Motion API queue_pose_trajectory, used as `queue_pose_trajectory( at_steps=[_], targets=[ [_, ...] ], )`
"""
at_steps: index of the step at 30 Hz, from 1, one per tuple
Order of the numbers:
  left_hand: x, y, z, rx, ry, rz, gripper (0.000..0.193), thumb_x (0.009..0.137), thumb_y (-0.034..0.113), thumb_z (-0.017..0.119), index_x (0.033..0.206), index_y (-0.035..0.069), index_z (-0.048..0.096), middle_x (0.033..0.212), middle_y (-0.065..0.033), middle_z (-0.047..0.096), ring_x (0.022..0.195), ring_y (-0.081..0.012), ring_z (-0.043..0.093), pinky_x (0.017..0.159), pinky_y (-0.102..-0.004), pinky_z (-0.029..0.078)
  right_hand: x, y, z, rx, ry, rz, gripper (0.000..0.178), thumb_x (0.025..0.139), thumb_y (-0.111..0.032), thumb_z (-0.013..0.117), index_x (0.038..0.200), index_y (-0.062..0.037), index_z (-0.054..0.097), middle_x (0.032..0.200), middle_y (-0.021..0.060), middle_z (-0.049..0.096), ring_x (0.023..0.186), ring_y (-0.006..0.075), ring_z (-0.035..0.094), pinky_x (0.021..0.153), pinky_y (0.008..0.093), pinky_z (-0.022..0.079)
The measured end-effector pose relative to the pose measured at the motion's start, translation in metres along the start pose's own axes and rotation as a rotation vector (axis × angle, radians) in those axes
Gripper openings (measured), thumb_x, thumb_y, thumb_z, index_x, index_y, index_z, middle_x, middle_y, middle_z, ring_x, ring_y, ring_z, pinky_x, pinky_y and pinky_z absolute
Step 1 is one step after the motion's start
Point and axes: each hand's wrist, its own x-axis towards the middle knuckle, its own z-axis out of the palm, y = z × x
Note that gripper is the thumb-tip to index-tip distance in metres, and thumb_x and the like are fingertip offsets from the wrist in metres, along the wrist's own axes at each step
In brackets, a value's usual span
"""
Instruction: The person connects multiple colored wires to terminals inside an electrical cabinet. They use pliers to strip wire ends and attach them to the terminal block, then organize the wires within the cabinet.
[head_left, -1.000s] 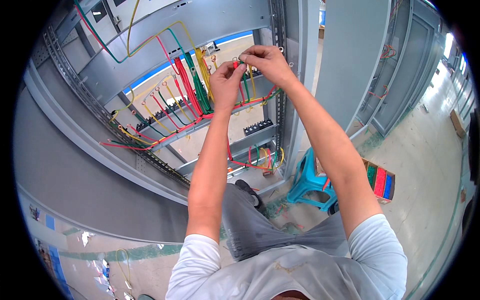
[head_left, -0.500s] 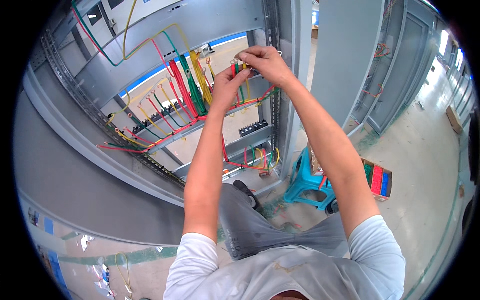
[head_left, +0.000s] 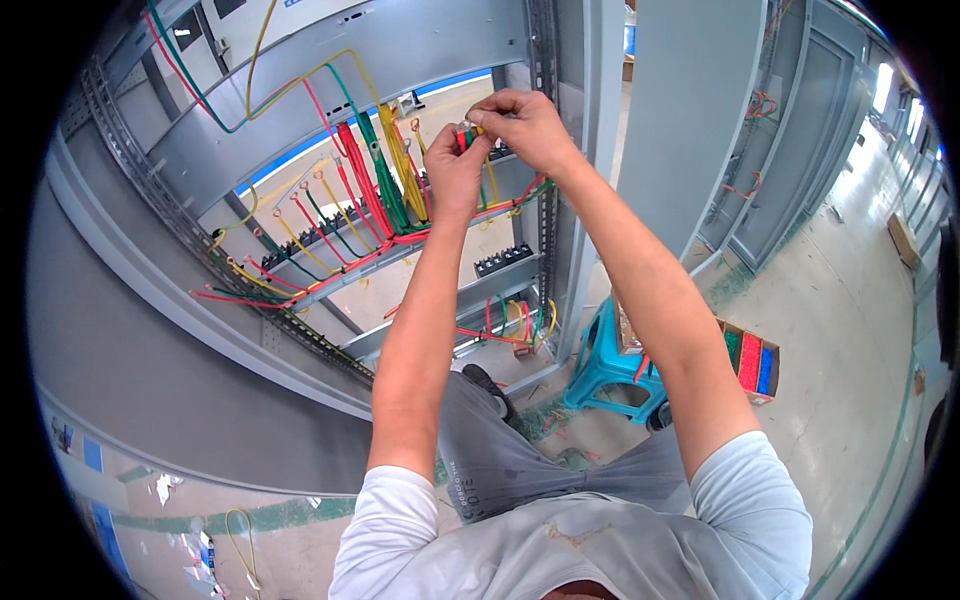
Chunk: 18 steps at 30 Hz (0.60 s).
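Both my hands work close together at the upper right of an open grey cabinet frame point(head_left: 340, 70). My left hand point(head_left: 457, 172) is closed on the upper ends of a few wires point(head_left: 466, 134), red and green among them, with ring lugs at their tips. My right hand point(head_left: 524, 128) pinches a yellow wire point(head_left: 478, 130) at its end, right against the left fingertips. The fingers partly hide these wire ends. Just left of my hands stand a red wire bundle point(head_left: 362, 180), a green wire bundle point(head_left: 388, 175) and a yellow wire bundle point(head_left: 398, 150).
Several lugged wires rise along a cross rail point(head_left: 350, 268) on the left. A black terminal block point(head_left: 504, 260) sits below my hands. Right of my legs stand a blue stool point(head_left: 608, 368) and a carton point(head_left: 762, 398) of green, red and blue pieces. A grey panel point(head_left: 680, 110) borders the right.
My left hand has shifted slightly up and left, closer to the right fingertips. The wire ends now sit lower between the fingers of both hands.
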Motion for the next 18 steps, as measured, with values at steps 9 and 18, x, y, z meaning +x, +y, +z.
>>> queue_pose_trajectory(
  at_steps=[9, 18],
  targets=[
    [-0.059, 0.022, 0.002, 0.453, 0.246, 0.167, 0.032, 0.096, 0.017, 0.073, 0.12, -0.002, 0.065, 0.116, -0.0111, 0.069, 0.101, -0.0128, 0.065, 0.084, -0.0301, 0.054, -0.02, -0.059, -0.067, -0.265, 0.227, -0.237, 0.036, 0.087, -0.027, 0.076, 0.111, 0.0, 0.076, 0.091, 0.0151, 0.076, 0.082, 0.0254, 0.072, 0.079, 0.0345, 0.056],
    [-0.041, 0.008, 0.053, 0.126, -0.289, 0.017, 0.032, 0.106, 0.023, 0.058, 0.127, 0.0, 0.068, 0.084, 0.0, 0.064, 0.078, -0.0077, 0.056, 0.069, -0.0242, 0.046, -0.014, -0.033, -0.081, -0.262, -0.253, 0.195, 0.025, 0.095, -0.019, 0.071, 0.106, 0.004, 0.074, 0.085, 0.0091, 0.073, 0.075, 0.0132, 0.068, 0.072, 0.0298, 0.057]
  ],
)
